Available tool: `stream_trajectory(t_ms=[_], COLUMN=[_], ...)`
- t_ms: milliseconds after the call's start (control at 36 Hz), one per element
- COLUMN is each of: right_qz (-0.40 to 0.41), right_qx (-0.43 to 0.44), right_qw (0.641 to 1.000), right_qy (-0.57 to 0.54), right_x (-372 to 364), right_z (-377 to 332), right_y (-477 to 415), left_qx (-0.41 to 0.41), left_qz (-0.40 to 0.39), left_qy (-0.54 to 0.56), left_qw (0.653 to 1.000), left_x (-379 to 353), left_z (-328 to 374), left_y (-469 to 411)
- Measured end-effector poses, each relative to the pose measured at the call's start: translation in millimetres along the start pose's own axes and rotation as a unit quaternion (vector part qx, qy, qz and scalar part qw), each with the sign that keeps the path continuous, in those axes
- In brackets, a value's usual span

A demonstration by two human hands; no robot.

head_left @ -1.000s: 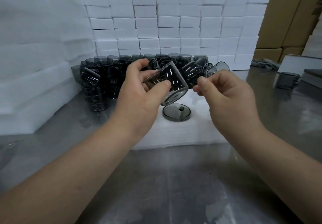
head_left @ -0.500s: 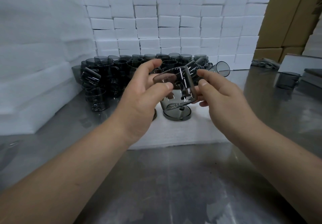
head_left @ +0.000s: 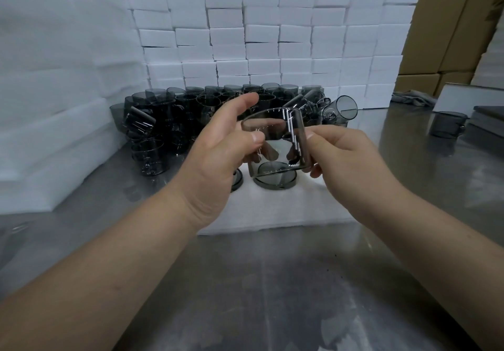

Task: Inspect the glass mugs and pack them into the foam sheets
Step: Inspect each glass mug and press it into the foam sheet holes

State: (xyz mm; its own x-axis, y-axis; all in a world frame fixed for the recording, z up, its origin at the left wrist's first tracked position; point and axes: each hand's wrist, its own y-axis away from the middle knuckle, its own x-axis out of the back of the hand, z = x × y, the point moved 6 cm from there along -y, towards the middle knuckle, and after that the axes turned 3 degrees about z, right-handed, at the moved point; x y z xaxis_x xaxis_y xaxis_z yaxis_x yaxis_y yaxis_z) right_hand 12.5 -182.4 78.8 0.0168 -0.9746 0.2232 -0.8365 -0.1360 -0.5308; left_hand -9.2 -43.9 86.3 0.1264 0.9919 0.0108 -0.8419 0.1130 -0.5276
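both hands grip one mug (head_left: 275, 143) at frame centre, left hand (head_left: 218, 154) pinching its rim, right hand (head_left: 346, 157) its side, raised above the foam sheet (head_left: 300, 208), likely for inspection.

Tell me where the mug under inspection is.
Centre of the head view: the mug is held between the left hand and right hand, above the foam sheet.

Bare steel table (head_left: 272, 296) in foreground, open for reach. Blocked behind by heap of dark glass mugs (head_left: 174, 121) against wall of foam blocks (head_left: 272, 36). Hemmed on left by stacked foam sheets (head_left: 54, 105). Open lane on right (lone mug (head_left: 447, 126) standing far along it).
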Motion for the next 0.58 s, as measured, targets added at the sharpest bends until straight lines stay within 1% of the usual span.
stream_trajectory(t_ms=[278, 584], right_qz=[0.042, 0.064], right_qx=[0.011, 0.009], right_qw=[0.999, 0.998], right_qy=[-0.013, 0.007], right_x=[6.3, 9.3], right_z=[-3.4, -4.1], right_y=[0.3, 0.3], left_qx=[0.034, 0.058], left_qz=[0.011, 0.023], left_qy=[0.044, 0.039], left_qw=[0.998, 0.997], left_x=[0.1, -0.6], left_z=[-1.0, -2.9], left_y=[-1.3, -1.6])
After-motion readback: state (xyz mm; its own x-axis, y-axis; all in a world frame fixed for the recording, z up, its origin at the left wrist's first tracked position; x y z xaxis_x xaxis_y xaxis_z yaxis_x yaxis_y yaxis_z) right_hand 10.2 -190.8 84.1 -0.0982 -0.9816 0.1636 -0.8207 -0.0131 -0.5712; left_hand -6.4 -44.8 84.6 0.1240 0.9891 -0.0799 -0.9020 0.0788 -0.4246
